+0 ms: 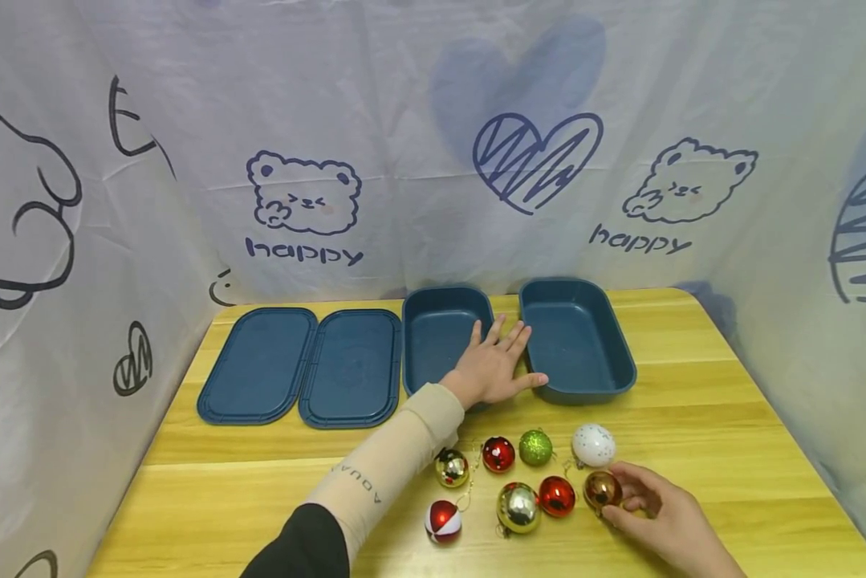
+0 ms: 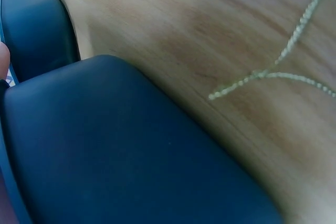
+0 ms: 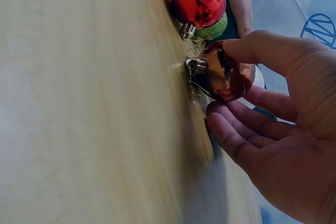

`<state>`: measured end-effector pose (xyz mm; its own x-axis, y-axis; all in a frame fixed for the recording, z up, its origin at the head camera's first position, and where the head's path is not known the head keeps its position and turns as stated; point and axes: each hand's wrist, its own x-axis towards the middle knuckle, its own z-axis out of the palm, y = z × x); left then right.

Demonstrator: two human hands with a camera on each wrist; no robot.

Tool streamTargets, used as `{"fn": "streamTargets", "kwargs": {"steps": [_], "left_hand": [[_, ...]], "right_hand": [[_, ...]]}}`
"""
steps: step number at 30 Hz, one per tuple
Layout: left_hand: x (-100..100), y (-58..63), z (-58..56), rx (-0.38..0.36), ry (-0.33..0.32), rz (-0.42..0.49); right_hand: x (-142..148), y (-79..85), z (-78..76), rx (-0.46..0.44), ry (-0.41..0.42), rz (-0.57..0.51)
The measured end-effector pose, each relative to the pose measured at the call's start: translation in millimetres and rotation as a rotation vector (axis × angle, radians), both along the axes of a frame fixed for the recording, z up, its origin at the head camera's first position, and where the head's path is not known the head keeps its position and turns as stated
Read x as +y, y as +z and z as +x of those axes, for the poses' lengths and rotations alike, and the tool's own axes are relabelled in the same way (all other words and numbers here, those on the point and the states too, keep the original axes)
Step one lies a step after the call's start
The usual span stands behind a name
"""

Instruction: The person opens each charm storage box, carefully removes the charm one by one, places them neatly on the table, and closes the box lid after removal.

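My left hand (image 1: 492, 368) has its fingers spread and straight over the right rim of one blue box (image 1: 433, 321), its fingertips and thumb reaching to the second blue box (image 1: 577, 337). Only a sliver of that hand shows at the edge of the left wrist view, beside the box walls. My right hand (image 1: 656, 514) pinches a copper-brown Christmas ball (image 1: 602, 489) between thumb and fingers. In the right wrist view, the ball's metal cap (image 3: 197, 65) points toward the table. A white speckled ball (image 1: 594, 445) and a red ball (image 1: 557, 496) lie close by it.
Two flat blue lids (image 1: 259, 365) lie side by side on the left of the wooden table (image 1: 700, 361). More balls lie near the front: a green glitter ball (image 1: 536, 447), a large gold ball (image 1: 518, 507) and a red-and-white ball (image 1: 443, 522). A printed cloth (image 1: 418, 193) hangs behind.
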<state>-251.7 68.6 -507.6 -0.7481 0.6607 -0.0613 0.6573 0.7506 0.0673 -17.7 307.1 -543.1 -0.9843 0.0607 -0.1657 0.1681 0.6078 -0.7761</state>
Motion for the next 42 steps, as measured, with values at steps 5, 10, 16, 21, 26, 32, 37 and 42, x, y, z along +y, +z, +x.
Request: {"fn": "streamTargets", "kwargs": {"steps": [5,10,16,21,26,32,37,42], "left_hand": [[0.6,0.9,-1.0,-0.026,0.0,0.0],[0.4,4.0,-1.2,-0.064,0.003,0.017],[-9.7,11.4,-0.6,-0.069,-0.01,0.036],[-30.1,20.7,-3.1,-0.021,0.006,0.04],[-55.0,28.0,-6.3,-0.016,0.046,0.061],[-92.7,35.0,-11.8,-0.025,0.131,0.092],[-125.7,45.6,-15.0,0.0,0.214,0.122],[-153.5,58.4,-17.6,0.05,0.306,0.14]], "right_hand": [[4.0,5.8,-2.0,0.097,0.005,0.017],[12.7,19.6,-14.2,0.291,0.036,0.046],[16.0,44.1,-43.5,0.441,0.096,0.162],[13.1,66.8,-73.9,0.487,0.163,0.246],[3.5,86.7,-104.2,0.436,0.201,0.279],[-16.5,102.1,-150.3,0.409,0.23,0.315],[-37.1,110.3,-186.8,0.429,0.226,0.362],[-57.7,114.3,-215.7,0.41,0.244,0.386]]}}
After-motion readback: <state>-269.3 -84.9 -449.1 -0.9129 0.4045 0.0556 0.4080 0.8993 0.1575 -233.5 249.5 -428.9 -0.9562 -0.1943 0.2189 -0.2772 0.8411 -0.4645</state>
